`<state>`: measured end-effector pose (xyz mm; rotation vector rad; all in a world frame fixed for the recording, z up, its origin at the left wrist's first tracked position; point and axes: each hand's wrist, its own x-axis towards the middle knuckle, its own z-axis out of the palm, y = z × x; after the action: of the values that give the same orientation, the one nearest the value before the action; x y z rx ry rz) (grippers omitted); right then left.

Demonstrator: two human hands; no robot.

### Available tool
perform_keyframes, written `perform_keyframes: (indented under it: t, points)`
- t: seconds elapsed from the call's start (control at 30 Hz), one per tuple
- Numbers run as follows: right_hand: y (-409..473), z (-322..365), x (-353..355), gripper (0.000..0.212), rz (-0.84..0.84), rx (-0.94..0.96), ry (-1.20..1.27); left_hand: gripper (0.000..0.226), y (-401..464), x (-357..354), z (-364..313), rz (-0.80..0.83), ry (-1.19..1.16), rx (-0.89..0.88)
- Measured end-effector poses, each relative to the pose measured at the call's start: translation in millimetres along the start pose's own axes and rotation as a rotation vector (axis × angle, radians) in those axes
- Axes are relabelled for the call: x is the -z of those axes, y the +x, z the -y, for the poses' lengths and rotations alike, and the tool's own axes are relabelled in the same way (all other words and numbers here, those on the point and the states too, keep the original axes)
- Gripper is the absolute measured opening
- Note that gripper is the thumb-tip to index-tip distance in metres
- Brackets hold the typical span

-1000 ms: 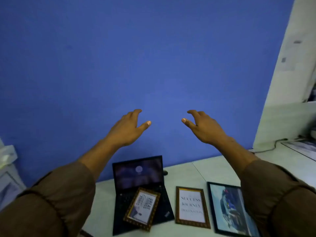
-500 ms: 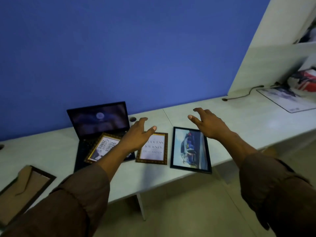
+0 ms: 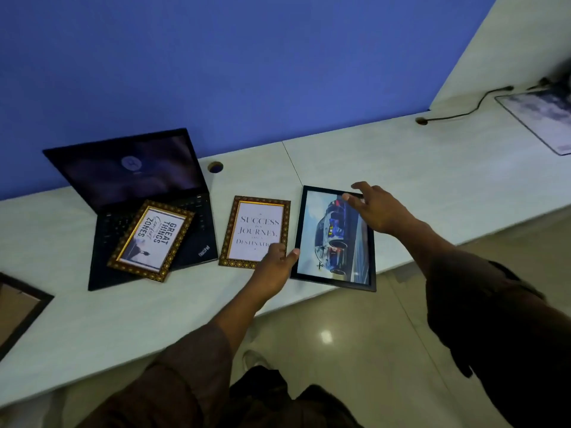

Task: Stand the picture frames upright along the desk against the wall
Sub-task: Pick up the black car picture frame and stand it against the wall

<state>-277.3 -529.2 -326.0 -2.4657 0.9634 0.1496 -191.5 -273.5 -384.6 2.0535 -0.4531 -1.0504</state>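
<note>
A black-framed car picture [image 3: 330, 242] lies flat at the desk's front edge, its lower corner overhanging. My right hand [image 3: 375, 208] hovers over its far right corner, fingers spread. My left hand [image 3: 273, 267] reaches its near left edge, thumb at the frame's rim, holding nothing. A gold-framed "Success" print [image 3: 255, 231] lies flat just left of it, partly under my left hand. Another gold-framed print [image 3: 151, 239] rests tilted on the laptop keyboard. A dark frame [image 3: 18, 307] lies face down at the far left.
An open black laptop [image 3: 136, 180] stands near the blue wall [image 3: 247, 57]. The pale desk [image 3: 401, 168] has a cable hole [image 3: 215, 167]. A cable [image 3: 463, 108] and a mat [image 3: 543, 118] lie at the right. Tiled floor lies below the desk edge.
My view has tilted down from the wall to the desk. Both hands have lowered and come to the car picture, left at its near edge, right over its far corner.
</note>
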Motion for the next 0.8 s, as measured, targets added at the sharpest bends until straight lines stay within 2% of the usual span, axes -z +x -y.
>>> perform_keyframes:
  t: [0.17, 0.27, 0.4, 0.47, 0.57, 0.67, 0.8]
  points:
    - [63, -17, -26, 0.070, 0.106, -0.040, 0.012, 0.060, 28, -22, 6, 0.038, -0.044, 0.128]
    - [97, -28, -38, 0.065, 0.178, -0.030, -0.033, 0.059, 32, -34, 7, 0.028, -0.082, 0.217]
    - [146, -38, -42, 0.063, 0.230, 0.001, -0.063, 0.070, 39, -49, 14, 0.002, -0.202, 0.355]
    - [170, -43, -48, 0.069, 0.246, 0.023, -0.077, 0.074, 47, -60, 21, -0.065, -0.280, 0.434]
    - [193, -51, -58, 0.073, 0.305, 0.099, -0.135, 0.061, 52, -88, 30, -0.221, -0.448, 0.572]
    - [212, -59, -64, 0.075, 0.333, 0.145, -0.230, 0.058, 53, -125, 30, -0.272, -0.530, 0.677]
    - [232, -74, -69, 0.078, 0.339, 0.133, -0.316, 0.074, 64, -166, 26, -0.376, -0.582, 0.701]
